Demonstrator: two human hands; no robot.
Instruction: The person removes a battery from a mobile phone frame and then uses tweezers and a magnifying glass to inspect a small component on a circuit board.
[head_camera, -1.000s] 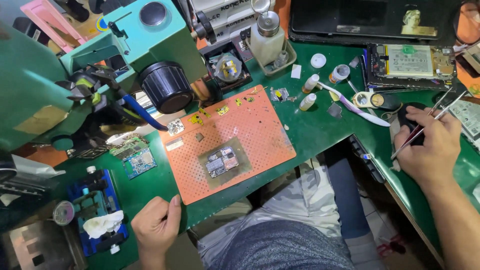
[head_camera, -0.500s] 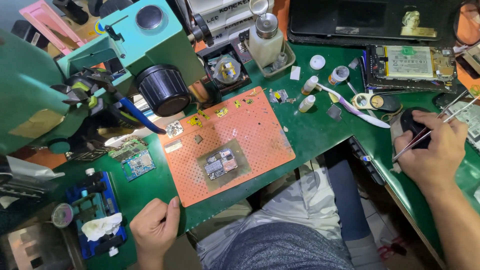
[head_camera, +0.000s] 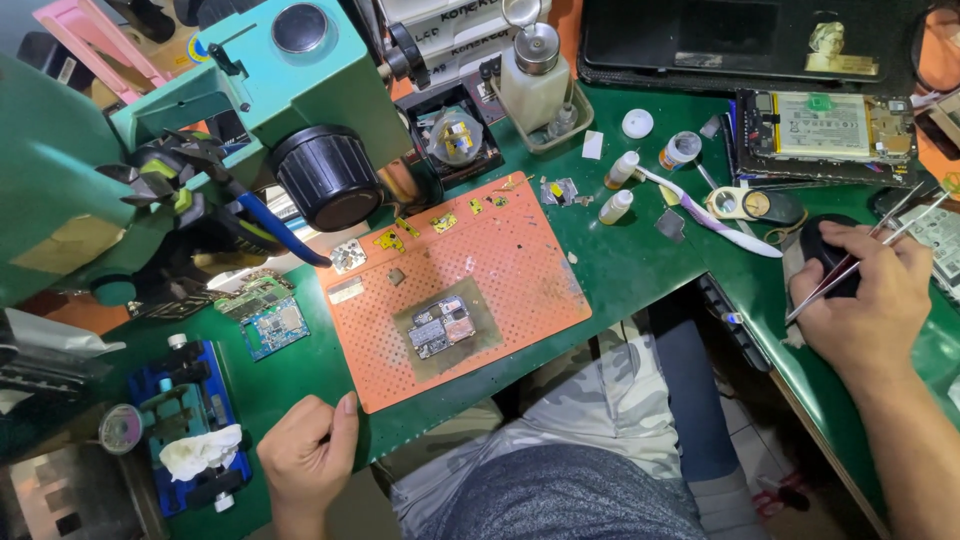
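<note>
The right hand (head_camera: 868, 300) sat at about 3 o'clock on the green desk (head_camera: 640, 265). Its grip was closed around thin metal tweezers (head_camera: 862, 262), and the long tips pointed up toward 2 o'clock. The same hand rested on a black mouse (head_camera: 826, 252), which lay just under the fingers.

The left hand (head_camera: 308, 460) was at about 7 o'clock, near the front edge of the desk. Its grip was curled into a loose fist with the thumb up, and it held nothing. It lay just beside the corner of an orange mat with little holes (head_camera: 470, 290).

In the middle of the mat lay a small circuit board (head_camera: 442, 326), well apart from both hands. A blue holder with a white tissue (head_camera: 195, 430) stood at 8 o'clock, near the left hand. A big green microscope (head_camera: 200, 130) filled the 10 o'clock side. A white toothbrush (head_camera: 712, 212) lay near the mouse, toward 1 o'clock. An open phone (head_camera: 825, 135) sat at 1 o'clock.
</note>
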